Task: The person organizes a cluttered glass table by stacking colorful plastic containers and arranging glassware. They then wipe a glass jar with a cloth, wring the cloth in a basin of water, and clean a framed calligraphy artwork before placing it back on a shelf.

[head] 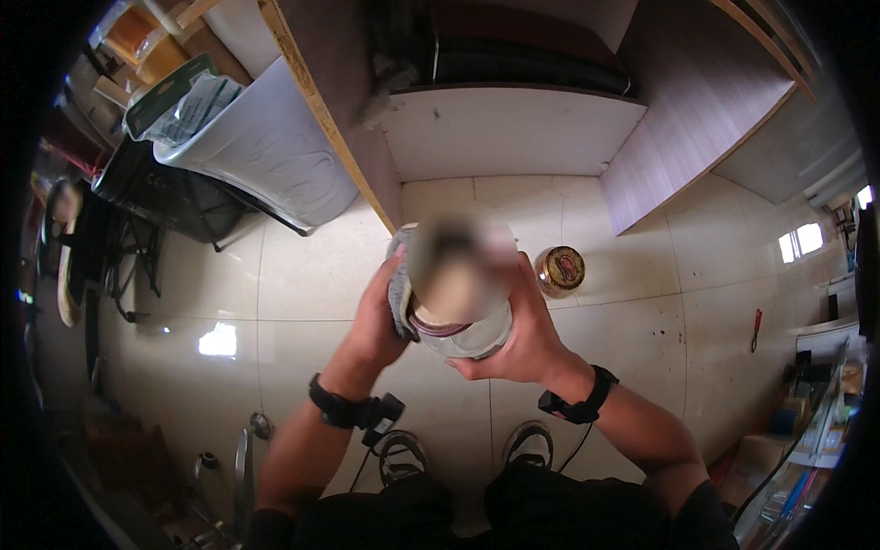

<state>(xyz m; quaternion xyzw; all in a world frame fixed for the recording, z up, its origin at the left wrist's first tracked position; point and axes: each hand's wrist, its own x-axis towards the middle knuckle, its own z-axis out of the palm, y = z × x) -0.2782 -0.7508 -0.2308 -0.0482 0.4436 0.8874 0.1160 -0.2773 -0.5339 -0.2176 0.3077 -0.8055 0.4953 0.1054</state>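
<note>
Between my two hands is a clear jar [487, 333] with a reddish-brown rim, held above the floor. A blurred patch covers most of its top, so I cannot tell what closes it. My left hand [375, 316] presses a grey cloth [397, 292] to the jar's left side. On the right, my right hand [535, 337] grips the jar directly, its thumb low on the near side. A second jar [561, 271], with a gold and red patterned lid, stands on the floor beyond my right hand.
Wooden panels [701, 130] of an open desk-like unit rise ahead, a dark padded item [529, 51] inside. Left stand a white plastic tub [268, 148] and a black container [172, 196]. A red-handled tool [757, 323] lies on the tiles [619, 357]. Metal legs [244, 460] are near left.
</note>
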